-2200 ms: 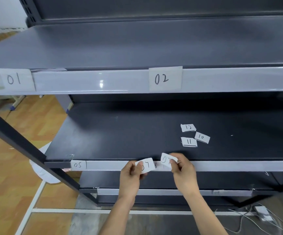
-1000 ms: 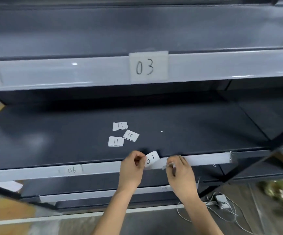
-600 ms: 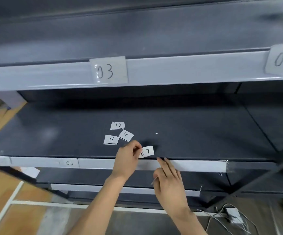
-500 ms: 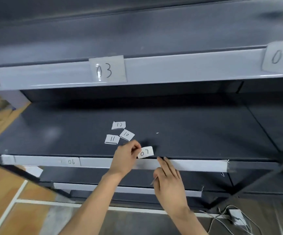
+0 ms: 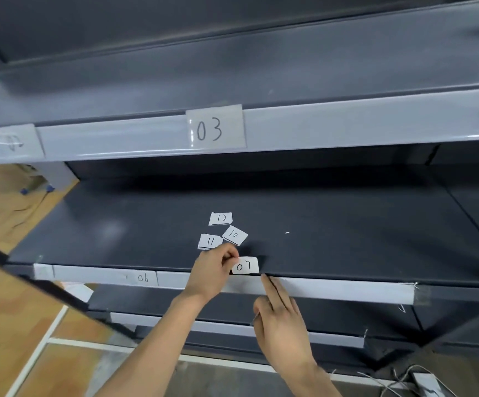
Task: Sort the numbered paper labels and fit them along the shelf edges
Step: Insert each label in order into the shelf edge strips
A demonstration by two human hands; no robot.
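Observation:
My left hand (image 5: 214, 272) pinches the paper label marked 07 (image 5: 245, 265) just above the grey front edge strip (image 5: 332, 290) of the middle shelf. To its right, my right hand (image 5: 279, 316) lies against that strip with straight fingers touching its top lip. Labels 11 (image 5: 209, 241), 10 (image 5: 234, 235) and 12 (image 5: 220, 218) lie loose on the dark shelf behind my left hand. Label 06 (image 5: 143, 278) sits in the strip to the left. Label 03 (image 5: 215, 128) sits in the edge of the shelf above.
A lower shelf edge (image 5: 332, 338) runs beneath my hands. A dark diagonal upright (image 5: 32, 279) crosses at the left over the wooden floor (image 5: 3, 325). Cables and a white box (image 5: 424, 381) lie on the floor at the lower right.
My hands moved right along the middle shelf from beside label 05, past 06. My right hand let go of its paper and now lies flat on the strip; my left still pinches 07.

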